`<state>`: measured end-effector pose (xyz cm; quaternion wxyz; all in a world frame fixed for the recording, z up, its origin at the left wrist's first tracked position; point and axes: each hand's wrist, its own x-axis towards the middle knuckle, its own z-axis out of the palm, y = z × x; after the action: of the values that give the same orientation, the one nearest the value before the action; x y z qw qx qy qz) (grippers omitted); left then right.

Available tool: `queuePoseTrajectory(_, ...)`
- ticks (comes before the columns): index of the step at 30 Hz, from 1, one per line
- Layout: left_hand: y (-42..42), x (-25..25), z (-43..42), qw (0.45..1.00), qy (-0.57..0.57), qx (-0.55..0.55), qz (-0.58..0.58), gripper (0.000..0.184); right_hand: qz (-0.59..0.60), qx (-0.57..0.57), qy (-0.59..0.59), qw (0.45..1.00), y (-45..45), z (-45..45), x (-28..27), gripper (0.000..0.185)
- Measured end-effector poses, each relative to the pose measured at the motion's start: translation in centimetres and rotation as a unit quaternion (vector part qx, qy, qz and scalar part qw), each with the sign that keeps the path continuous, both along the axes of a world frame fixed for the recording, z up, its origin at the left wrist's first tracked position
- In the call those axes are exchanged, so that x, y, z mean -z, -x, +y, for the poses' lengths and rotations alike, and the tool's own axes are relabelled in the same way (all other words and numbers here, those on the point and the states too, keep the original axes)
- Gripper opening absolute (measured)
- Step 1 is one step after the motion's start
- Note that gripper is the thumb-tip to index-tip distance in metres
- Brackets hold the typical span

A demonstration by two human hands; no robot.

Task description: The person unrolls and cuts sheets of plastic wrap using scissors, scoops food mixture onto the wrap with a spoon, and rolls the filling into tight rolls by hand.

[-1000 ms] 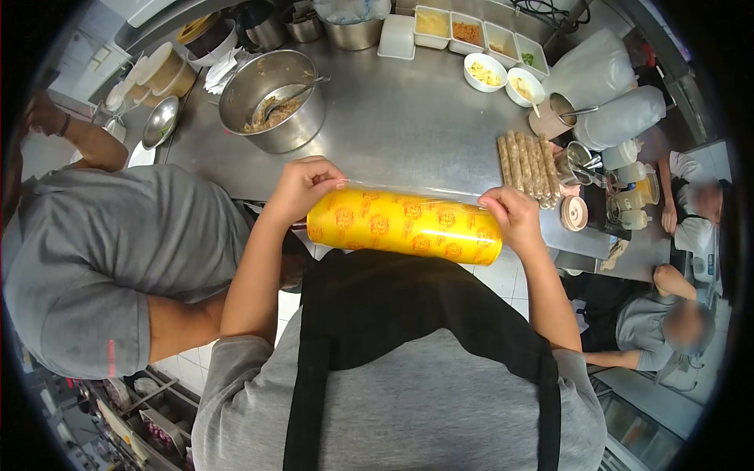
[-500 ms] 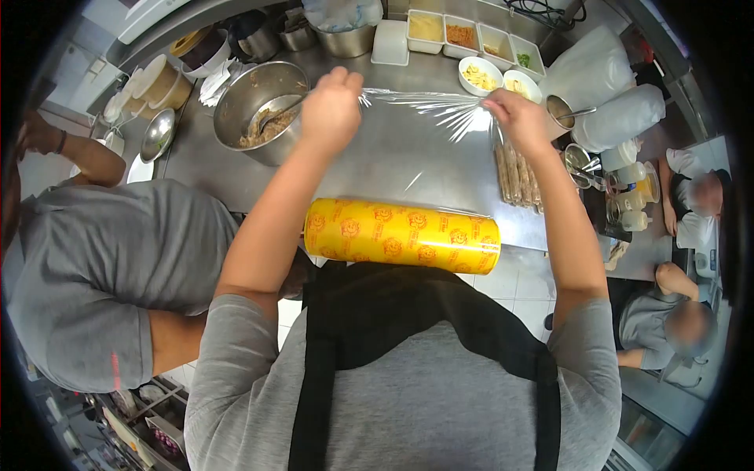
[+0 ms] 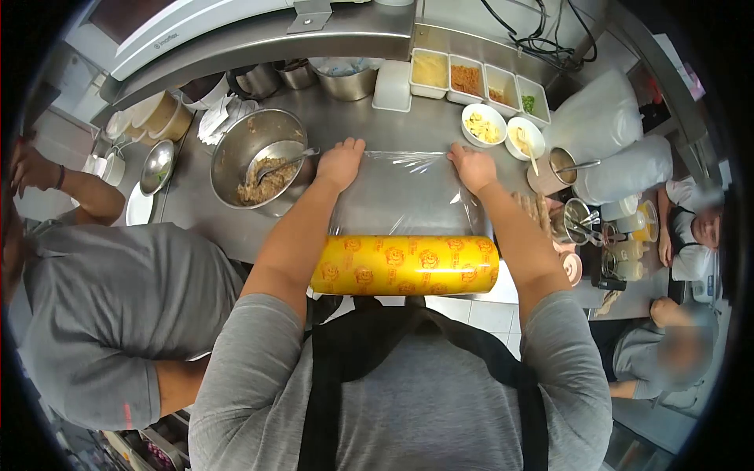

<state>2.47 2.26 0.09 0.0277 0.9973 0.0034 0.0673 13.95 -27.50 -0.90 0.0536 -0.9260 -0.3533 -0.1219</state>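
Clear film [image 3: 404, 192]: spread flat on the steel counter [image 3: 369, 122], running away from the yellow roll [image 3: 406, 265] at the near edge.
Left hand [image 3: 341, 161]: arm extended, fingers closed on the film's far left corner.
Right hand [image 3: 473, 166]: likewise, far right corner.
Open steel: beyond the film's far edge.
Pot [image 3: 259, 157]: just left of left hand.
White bowls [image 3: 483, 125]: beyond right hand.

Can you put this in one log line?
cling film: spread from yellow roll over counter | left hand: at far corner | right hand: at other corner
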Motion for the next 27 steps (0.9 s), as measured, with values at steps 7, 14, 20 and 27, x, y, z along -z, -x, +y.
queuePoseTrajectory(7,-0.5,0.7,0.4,1.000,0.023,-0.009,-0.006,0.015,-0.053,-0.112,0.017,0.992,0.3,0.4,-1.5,0.021)
queuePoseTrajectory(14,-0.1,0.2,0.4,0.998,0.006,-0.068,-0.008,0.016,-0.040,-0.105,0.056,0.992,-1.3,1.8,-1.8,0.024)
queuePoseTrajectory(20,0.1,-2.8,-1.6,0.998,0.021,0.039,-0.037,0.023,0.037,-0.105,0.008,0.994,0.9,3.7,-4.9,0.029)
queuePoseTrajectory(27,3.4,0.2,-2.3,0.970,0.077,0.220,0.073,0.071,0.121,-0.175,0.106,0.971,5.6,1.8,-1.9,0.076)
